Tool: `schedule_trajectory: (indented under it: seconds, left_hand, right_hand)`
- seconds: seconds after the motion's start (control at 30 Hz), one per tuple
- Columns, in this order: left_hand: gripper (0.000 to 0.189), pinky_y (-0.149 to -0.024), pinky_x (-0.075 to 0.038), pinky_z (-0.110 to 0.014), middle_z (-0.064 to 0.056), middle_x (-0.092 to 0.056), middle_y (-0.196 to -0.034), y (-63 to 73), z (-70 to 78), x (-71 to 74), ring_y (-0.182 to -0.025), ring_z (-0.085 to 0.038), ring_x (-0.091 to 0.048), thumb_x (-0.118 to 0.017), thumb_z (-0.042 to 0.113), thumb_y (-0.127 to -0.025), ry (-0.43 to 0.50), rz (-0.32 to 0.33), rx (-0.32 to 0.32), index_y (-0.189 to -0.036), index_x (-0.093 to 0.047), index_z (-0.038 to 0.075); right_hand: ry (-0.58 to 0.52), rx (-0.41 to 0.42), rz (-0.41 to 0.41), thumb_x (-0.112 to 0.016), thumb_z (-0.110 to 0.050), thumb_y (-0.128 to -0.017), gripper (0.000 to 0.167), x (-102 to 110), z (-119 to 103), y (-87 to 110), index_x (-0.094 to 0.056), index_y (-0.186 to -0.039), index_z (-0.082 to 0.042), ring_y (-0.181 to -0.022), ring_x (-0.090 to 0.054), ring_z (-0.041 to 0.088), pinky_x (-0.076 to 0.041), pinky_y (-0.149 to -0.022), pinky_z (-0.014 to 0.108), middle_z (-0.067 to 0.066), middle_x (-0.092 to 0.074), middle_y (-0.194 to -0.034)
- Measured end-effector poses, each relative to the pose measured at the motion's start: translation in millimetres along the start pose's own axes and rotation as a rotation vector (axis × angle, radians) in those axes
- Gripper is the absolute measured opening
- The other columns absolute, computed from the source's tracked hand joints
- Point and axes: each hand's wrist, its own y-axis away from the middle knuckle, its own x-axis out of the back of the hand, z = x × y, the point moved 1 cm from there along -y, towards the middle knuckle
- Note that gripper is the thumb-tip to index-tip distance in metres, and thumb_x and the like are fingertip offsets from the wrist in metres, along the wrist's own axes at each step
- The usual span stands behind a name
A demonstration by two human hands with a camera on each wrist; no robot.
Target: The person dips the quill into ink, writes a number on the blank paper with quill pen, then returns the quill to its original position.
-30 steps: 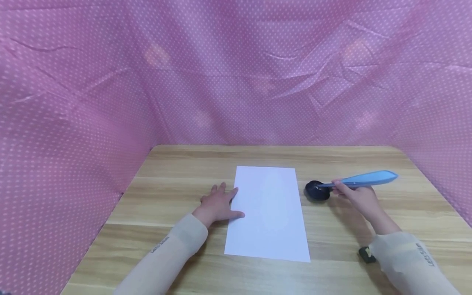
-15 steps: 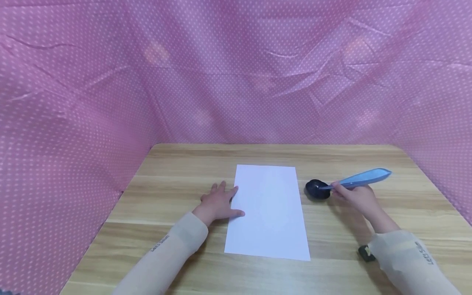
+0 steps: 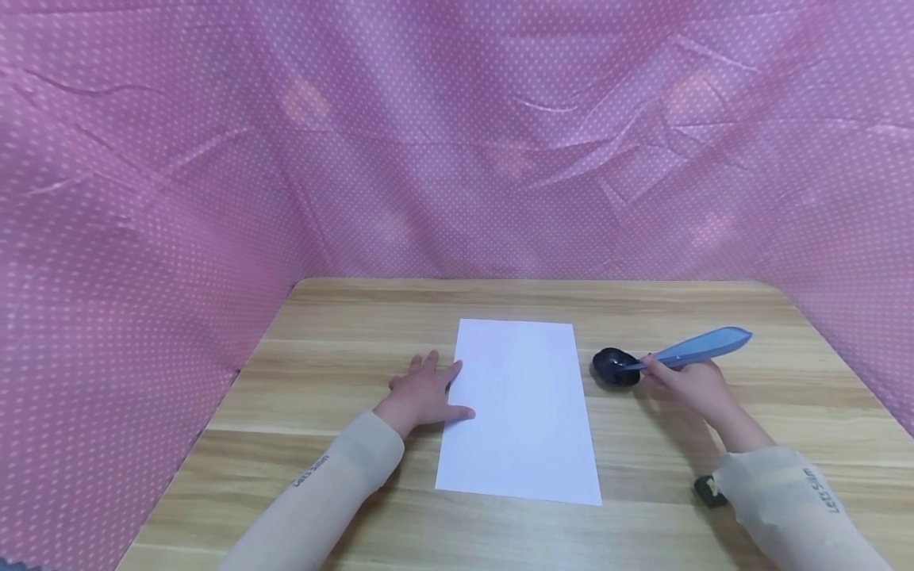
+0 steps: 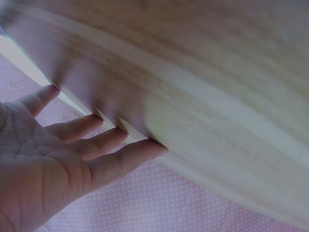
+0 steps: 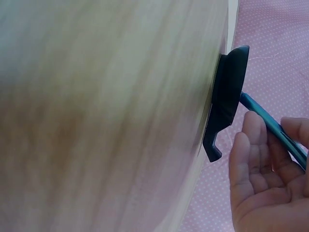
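Right hand (image 3: 700,388) pinches the pen (image 3: 703,346), which just swung slightly left, tip at the dish (image 3: 607,365) right of the paper (image 3: 517,412), so likely mid-dip, left hand (image 3: 421,396) spread wide over the paper's left edge.

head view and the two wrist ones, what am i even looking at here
There's no machine here, just a person's left hand and right hand, both bare. The head picture comes from a camera worn on the head, looking forward and down; the other two come from cameras on the wrists, so things look tilted there. On the wooden table lie a white sheet of paper and a black dish. The left hand rests spread at the paper's left edge; the right hand holds a long blue tool, its tip at the dish.
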Motion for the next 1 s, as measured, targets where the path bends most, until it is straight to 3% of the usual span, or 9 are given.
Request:
schedule_trajectory:
  seconds: [0.13, 0.27, 0.47, 0.7, 1.0]
  left_hand:
    - [0.093, -0.091, -0.025, -0.074, -0.019, -0.016, -0.156, 0.3, -0.2, 0.8, -0.138, -0.047, -0.013, -0.060, 0.074, -0.073, 0.011, -0.002, 0.003, -0.150, -0.032, 0.028]
    - [0.093, -0.092, -0.025, -0.073, -0.018, -0.015, -0.156, -1.2, -0.9, -0.4, -0.139, -0.047, -0.013, -0.059, 0.075, -0.073, 0.009, -0.004, 0.007, -0.150, -0.032, 0.029]
    - [0.094, -0.092, -0.025, -0.073, -0.018, -0.016, -0.156, -2.4, -1.4, -1.6, -0.139, -0.047, -0.013, -0.059, 0.075, -0.073, 0.011, 0.001, 0.006, -0.150, -0.032, 0.029]
    - [0.094, -0.092, -0.025, -0.073, -0.018, -0.016, -0.156, -1.2, -0.8, 0.3, -0.139, -0.047, -0.013, -0.060, 0.074, -0.073, 0.015, -0.001, 0.014, -0.150, -0.032, 0.029]
    - [0.093, -0.092, -0.025, -0.074, -0.019, -0.016, -0.155, -0.9, 1.3, 2.2, -0.138, -0.047, -0.013, -0.062, 0.073, -0.073, 0.026, 0.001, 0.009, -0.149, -0.033, 0.028]
  right_hand:
    - [-0.011, -0.008, 0.011, -0.056, -0.041, -0.095, 0.047, 1, 0, -1.1, -0.070, -0.102, 0.004, -0.078, -0.063, 0.014, -0.045, -0.074, 0.024, 0.011, -0.071, -0.084]
    - [-0.090, -0.003, 0.016, -0.057, -0.038, -0.096, 0.050, 4, -1, -3.1, -0.064, -0.110, 0.009, -0.077, -0.068, 0.017, -0.051, -0.071, 0.024, 0.015, -0.071, -0.088]
    - [-0.190, 0.029, 0.025, -0.055, -0.031, -0.098, 0.050, 9, -5, -7.6, -0.057, -0.116, 0.016, -0.077, -0.068, 0.009, -0.054, -0.069, 0.029, 0.023, -0.069, -0.094]
    - [-0.213, 0.048, 0.050, -0.056, -0.031, -0.097, 0.050, 11, -11, -10.0, -0.058, -0.115, 0.015, -0.077, -0.068, 0.007, -0.053, -0.068, 0.023, 0.023, -0.069, -0.092]
    - [-0.177, 0.011, 0.046, -0.056, -0.041, -0.095, 0.055, -4, -27, -18.0, -0.060, -0.117, 0.009, -0.079, -0.067, 0.005, -0.054, -0.073, 0.029, 0.017, -0.070, -0.094]
